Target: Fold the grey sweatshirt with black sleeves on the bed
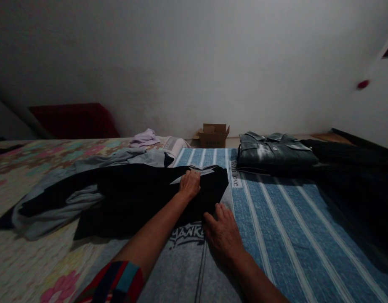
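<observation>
Black-and-grey fabric sweatshirt with lettering [156, 200] lies centre, partly over blue white-striped cloth [276, 223]. Left hand [190, 185] curled on its black part near far collar; right hand [224, 231] at right edge. Can't tell if either grip pinches.

"Colour and markings?"

"Black cloth [137, 189] across the far part, with a pale patch [206, 171] near the far edge. Grey cloth [171, 273] across the near part, with pale, dark-edged lettering [186, 232] partly legible as 'YANKE', right end hidden. Dark line down the grey, toward the near side."

"State?"

"Spread mostly flat at centre. Loosely rumpled at left, with grey folds [51, 223] beside and beneath the black."

"Location?"

"Laid along the left of the blue striped cover [263, 219], extending left over the floral cover [11, 252]."

"Single garment or two?"

"Not determinable."
</observation>
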`<state>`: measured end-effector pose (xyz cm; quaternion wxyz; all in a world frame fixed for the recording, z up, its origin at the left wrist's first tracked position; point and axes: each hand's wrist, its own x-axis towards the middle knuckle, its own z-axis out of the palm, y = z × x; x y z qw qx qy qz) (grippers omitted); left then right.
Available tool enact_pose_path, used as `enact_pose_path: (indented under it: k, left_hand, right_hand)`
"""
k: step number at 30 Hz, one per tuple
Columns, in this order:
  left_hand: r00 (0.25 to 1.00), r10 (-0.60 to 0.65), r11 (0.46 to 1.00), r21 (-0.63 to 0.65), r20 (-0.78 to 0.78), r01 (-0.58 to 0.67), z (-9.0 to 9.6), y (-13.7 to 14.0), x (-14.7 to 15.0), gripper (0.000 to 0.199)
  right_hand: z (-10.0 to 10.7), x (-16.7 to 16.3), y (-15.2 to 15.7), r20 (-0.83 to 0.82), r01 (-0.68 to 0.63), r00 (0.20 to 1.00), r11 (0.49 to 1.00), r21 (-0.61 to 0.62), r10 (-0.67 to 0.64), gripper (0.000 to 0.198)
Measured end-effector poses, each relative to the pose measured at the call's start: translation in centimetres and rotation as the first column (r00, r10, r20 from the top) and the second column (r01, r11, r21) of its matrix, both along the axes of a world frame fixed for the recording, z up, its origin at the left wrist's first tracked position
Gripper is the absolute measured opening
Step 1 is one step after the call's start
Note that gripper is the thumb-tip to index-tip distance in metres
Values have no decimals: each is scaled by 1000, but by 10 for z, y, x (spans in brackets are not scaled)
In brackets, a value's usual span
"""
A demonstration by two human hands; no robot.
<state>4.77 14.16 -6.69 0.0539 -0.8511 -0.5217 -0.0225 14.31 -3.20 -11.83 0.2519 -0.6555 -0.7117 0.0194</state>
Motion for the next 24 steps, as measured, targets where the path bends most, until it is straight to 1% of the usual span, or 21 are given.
enact_pose_path:
  k: [4, 7, 10, 13, 18, 24]
  left_hand:
    - [984, -174, 981, -84, 44, 177, -16, -11, 10, 33]
    - [973, -225, 962, -143, 55, 231, -30, -14, 11, 41]
    - [971, -231, 958, -162, 64, 238, -35, -16, 9, 45]
    - [972, -224, 959, -163, 70, 233, -34, -21, 7, 47]
    - [975, -210, 954, -204, 71, 220, -36, -32, 3, 51]
    - [981, -179, 964, -187, 77, 190, -42, -41, -4, 54]
  right_hand:
    - [-1, 0, 1, 0, 0, 1000, 1000, 0, 0, 30]
    - [-3, -1, 1, 3, -2, 1000, 1000, -10, 2, 29]
    - [-4, -1, 2, 0, 0, 1000, 1000, -7, 0, 30]
    - [-5, -2, 2, -2, -3, 1000, 1000, -12, 3, 28]
    - [-8, -1, 2, 7, -25, 1000, 1000, -17, 25, 29]
    - [-16, 1, 3, 25, -44, 999, 999, -10, 44, 32]
